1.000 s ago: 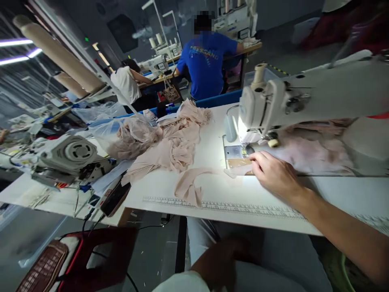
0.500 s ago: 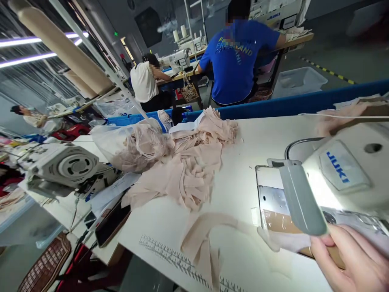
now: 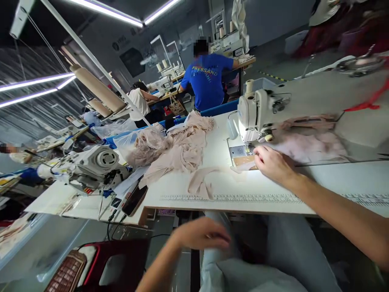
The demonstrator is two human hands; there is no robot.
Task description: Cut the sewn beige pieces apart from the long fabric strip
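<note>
My right hand (image 3: 272,164) lies on the white sewing table (image 3: 273,186), fingers curled down onto the end of a beige fabric strip (image 3: 206,180) beside the needle plate (image 3: 238,152). Just above that hand stands the white sewing machine (image 3: 261,111), its lamp lighting the plate. Pale pink fabric (image 3: 306,146) lies behind the machine's arm. My left hand (image 3: 200,233) hangs below the table's front edge over my lap; it is smeared by motion and I cannot make out anything in it.
A heap of beige fabric pieces (image 3: 182,146) and a plastic bag of more fabric (image 3: 136,144) sit at the table's far left. A phone (image 3: 133,200) and another machine (image 3: 97,162) lie further left. A printed ruler (image 3: 231,198) runs along the front edge. Two people (image 3: 206,81) sew with their backs turned.
The view has pulled back from the machine head after leaning in close. My right hand stays on the strip by the needle plate. My left hand has come into view over my lap.
</note>
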